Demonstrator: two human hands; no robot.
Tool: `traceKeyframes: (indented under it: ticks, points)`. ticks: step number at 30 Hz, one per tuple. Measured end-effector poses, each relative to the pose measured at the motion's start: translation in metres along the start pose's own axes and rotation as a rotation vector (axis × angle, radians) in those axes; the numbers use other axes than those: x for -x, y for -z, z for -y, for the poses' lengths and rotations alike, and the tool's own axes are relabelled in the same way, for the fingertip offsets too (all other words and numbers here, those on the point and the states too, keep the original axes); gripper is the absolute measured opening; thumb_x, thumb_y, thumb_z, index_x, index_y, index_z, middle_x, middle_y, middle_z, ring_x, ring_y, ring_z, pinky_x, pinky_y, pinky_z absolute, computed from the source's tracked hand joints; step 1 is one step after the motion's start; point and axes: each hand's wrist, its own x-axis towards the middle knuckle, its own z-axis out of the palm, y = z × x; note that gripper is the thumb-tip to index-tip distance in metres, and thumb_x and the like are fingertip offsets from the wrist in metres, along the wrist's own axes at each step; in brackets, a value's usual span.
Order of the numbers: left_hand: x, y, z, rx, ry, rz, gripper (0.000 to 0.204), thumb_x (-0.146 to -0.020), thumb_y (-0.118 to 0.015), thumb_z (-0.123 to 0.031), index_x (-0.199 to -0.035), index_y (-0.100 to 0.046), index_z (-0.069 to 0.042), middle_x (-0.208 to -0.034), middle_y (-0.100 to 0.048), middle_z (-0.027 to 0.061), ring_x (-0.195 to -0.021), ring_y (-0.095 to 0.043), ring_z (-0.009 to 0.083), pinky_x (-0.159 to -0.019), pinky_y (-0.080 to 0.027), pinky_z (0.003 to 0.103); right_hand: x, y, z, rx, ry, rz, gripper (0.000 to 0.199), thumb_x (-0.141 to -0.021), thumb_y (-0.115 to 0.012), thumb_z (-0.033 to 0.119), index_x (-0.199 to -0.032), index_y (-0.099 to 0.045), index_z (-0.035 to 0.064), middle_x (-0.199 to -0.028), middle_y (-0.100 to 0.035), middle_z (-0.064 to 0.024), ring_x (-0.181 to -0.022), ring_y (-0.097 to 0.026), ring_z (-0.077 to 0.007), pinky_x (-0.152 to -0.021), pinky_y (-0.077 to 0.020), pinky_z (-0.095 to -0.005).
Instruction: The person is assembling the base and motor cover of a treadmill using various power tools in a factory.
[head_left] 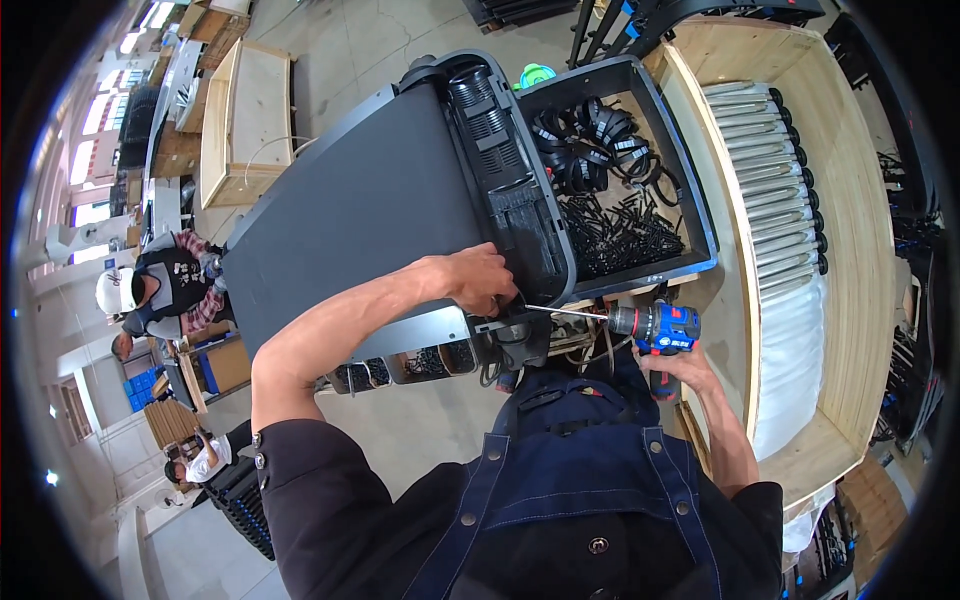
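Note:
A treadmill [370,190] with a wide black belt lies in front of me, its black plastic end housing [525,235] on the right. My left hand [482,282] is at the near corner of that housing, fingers bent and pressed together. What they pinch, if anything, is hidden. My right hand [690,370] grips a blue and black cordless drill [665,325] by its handle. The drill's long thin bit [565,312] points left, its tip close to my left fingertips at the housing's edge. Whether the tip touches a screw cannot be made out.
Right of the treadmill, a black bin [705,225] holds black straps [600,145] and loose black screws [620,230]. Beyond it, a wooden crate [850,270] contains a row of silver cylinders [765,190]. Small parts trays [420,362] sit below the treadmill's near side. A helmeted co-worker [165,285] is at the left.

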Motion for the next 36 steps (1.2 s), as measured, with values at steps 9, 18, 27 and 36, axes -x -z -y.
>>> traceKeyframes:
  ticks: [9,18,27,36]
  points:
    - [0.007,-0.005,0.003,-0.039,-0.077,-0.110,0.018,-0.086,-0.067,-0.026,-0.098,-0.075,-0.016,-0.095,-0.068,0.0050,-0.106,-0.058,0.0255,-0.098,-0.037,0.042,-0.017,0.003,0.071,0.230,-0.055,0.079,0.033,-0.069,-0.082,0.002,-0.099,-0.068,0.0054,-0.083,-0.071,-0.0036,-0.072,-0.068,-0.0131,-0.067,-0.0567,-0.0321]
    - [0.008,-0.008,0.005,-0.014,-0.075,-0.080,0.017,-0.089,-0.064,-0.023,-0.101,-0.069,-0.012,-0.102,-0.062,0.0063,-0.112,-0.054,0.0257,-0.104,-0.034,0.045,-0.024,0.001,0.078,0.285,-0.058,0.112,0.027,-0.071,-0.082,0.003,-0.094,-0.069,0.0038,-0.079,-0.070,-0.0044,-0.069,-0.066,-0.0136,-0.065,-0.0558,-0.0317]
    - [0.012,0.004,0.003,0.084,-0.059,-0.059,0.034,-0.085,-0.076,-0.028,-0.110,-0.066,-0.006,-0.101,-0.067,0.0077,-0.109,-0.057,0.0283,-0.104,-0.036,0.042,-0.032,0.000,0.086,0.275,-0.085,0.115,0.027,-0.070,-0.082,0.005,-0.093,-0.068,0.0028,-0.078,-0.068,-0.0048,-0.066,-0.066,-0.0141,-0.062,-0.0555,-0.0320]
    - [0.039,0.014,-0.002,0.701,0.086,-0.516,0.043,-0.090,-0.074,-0.028,-0.124,-0.063,-0.004,-0.111,-0.070,0.0150,-0.109,-0.064,0.0310,-0.098,-0.049,0.043,-0.043,-0.003,0.095,0.272,-0.170,0.196,0.026,-0.070,-0.079,0.011,-0.093,-0.069,0.0057,-0.077,-0.067,-0.0039,-0.063,-0.064,-0.0141,-0.059,-0.0535,-0.0295]
